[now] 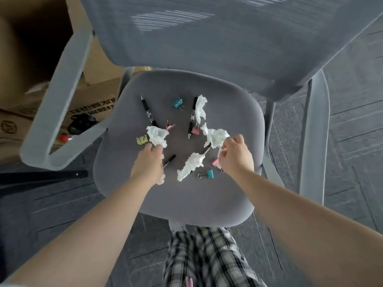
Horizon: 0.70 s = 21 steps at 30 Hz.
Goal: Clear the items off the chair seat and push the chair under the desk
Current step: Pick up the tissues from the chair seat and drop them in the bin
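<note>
Grey chair seat (186,195) — littered, carpeted floor (342,162)

The single head-worn view looks steeply down from above and just in front of the chair seat (186,195), close enough that the seat fills the middle of the picture and both forearms run up into it from 5 and 7 o'clock. The backrest (207,38) spreads across the top at 12 o'clock, a cardboard box (41,59) sits at 10 o'clock, and the wearer's checked trousers (207,257) show at 6 o'clock. The wide lens bends the armrest (62,96) and the carpet (352,141) lines toward the edges.
</note>
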Tool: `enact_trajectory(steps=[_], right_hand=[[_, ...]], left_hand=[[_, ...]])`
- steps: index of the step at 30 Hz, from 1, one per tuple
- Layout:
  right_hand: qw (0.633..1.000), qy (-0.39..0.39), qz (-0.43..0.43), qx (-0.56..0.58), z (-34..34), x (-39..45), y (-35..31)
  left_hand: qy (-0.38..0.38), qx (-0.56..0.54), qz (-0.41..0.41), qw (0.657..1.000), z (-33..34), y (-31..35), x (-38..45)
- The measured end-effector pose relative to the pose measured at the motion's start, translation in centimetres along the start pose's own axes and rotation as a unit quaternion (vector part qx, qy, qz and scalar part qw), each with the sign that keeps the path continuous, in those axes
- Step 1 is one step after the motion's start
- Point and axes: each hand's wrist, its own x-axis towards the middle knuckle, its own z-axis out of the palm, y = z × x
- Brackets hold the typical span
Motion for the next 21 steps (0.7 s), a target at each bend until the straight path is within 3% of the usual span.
enact_trajectory(steps=[3, 11, 15, 18, 21], right_hand=[[1.0, -0.013, 0.008, 0.009, -1.1, 0.7, -1.2], [0.998, -0.042, 0.038, 0.023, -0.5, 3.1, -2.2], [0.995, -0.079, 0.032, -0.052, 0.9, 4.2, -1.5], [0.996, -0.061, 0.026, -0.055, 1.3, 4.5, -1.4], [0.999, -0.031, -0.012, -0.019, 0.8, 4.7, -1.6]], left_hand=[[0.046, -0.049, 0.031, 0.997, -0.3, 1.6, 0.5], [0.022, -0.128, 0.015, 0.991, 0.7, 5.7, 1.2], [-0.046, -0.049, 0.055, 0.996, 2.4, 6.5, 1.4], [-0.075, 0.026, 0.064, 0.995, 3.5, 6.2, 1.7], [-0.052, -0.02, 0.052, 0.997, 3.1, 5.8, 1.7]])
